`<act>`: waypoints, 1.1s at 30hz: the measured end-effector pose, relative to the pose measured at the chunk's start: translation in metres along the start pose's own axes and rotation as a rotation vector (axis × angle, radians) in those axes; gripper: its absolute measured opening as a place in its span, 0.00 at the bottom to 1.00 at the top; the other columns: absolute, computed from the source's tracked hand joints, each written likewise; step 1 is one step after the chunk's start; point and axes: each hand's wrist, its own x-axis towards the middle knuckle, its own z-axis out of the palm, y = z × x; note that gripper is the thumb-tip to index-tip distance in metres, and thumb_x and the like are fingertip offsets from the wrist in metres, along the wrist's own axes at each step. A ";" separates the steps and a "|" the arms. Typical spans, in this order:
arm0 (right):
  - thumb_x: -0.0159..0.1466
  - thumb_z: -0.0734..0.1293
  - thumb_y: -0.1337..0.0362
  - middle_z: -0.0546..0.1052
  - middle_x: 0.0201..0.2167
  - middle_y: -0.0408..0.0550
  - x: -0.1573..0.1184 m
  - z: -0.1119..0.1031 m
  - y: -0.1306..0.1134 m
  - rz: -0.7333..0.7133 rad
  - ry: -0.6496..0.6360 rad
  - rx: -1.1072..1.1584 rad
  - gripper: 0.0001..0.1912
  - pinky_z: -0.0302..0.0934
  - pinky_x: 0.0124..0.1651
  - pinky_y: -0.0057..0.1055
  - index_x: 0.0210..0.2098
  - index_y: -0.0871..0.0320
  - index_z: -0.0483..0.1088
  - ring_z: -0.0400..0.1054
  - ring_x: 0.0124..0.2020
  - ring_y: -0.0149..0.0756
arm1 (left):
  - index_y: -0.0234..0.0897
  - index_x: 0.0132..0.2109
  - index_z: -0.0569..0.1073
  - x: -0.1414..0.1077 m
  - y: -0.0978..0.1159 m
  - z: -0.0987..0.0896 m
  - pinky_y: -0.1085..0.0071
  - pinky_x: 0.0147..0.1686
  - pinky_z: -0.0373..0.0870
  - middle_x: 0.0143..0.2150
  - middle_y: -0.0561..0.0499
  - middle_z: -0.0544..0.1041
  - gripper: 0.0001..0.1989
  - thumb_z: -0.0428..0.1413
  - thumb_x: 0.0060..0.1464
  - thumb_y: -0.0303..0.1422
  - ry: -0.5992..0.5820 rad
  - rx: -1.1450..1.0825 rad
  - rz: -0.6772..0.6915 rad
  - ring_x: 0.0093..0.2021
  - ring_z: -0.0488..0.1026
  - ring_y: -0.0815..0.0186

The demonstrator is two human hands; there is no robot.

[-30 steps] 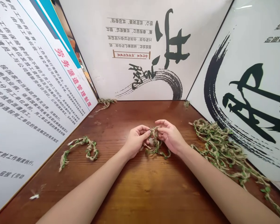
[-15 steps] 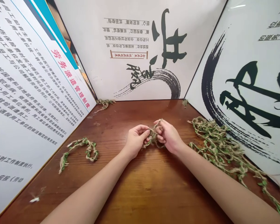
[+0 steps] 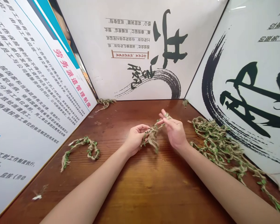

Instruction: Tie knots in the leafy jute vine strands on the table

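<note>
Gripping: left hand (image 3: 135, 140) clenches a knotted green-leaved jute vine (image 3: 151, 137);
Parting: right hand (image 3: 174, 130) pinches one strand (image 3: 160, 123) stretched up from the knot;
Location: vine held just above the brown wooden counter (image 3: 140, 193).

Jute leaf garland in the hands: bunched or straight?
Bunched: the garland forms a tangled clump in the left hand, with a strand reaching the right hand.

Single head-worn view (close), facing forward and down

jute vine tangle (image 3: 151, 137): partly hidden by hands (image 3: 135, 140) | wall poster (image 3: 30, 81): cut off at left edge
</note>
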 end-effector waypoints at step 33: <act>0.68 0.65 0.52 0.80 0.28 0.46 0.015 -0.019 -0.003 0.128 -0.481 -0.307 0.28 0.69 0.44 0.39 0.64 0.54 0.66 0.76 0.34 0.41 | 0.31 0.32 0.73 0.002 0.005 -0.005 0.80 0.16 0.51 0.25 0.51 0.76 0.18 0.73 0.36 0.27 -0.013 -0.175 0.018 0.17 0.61 0.78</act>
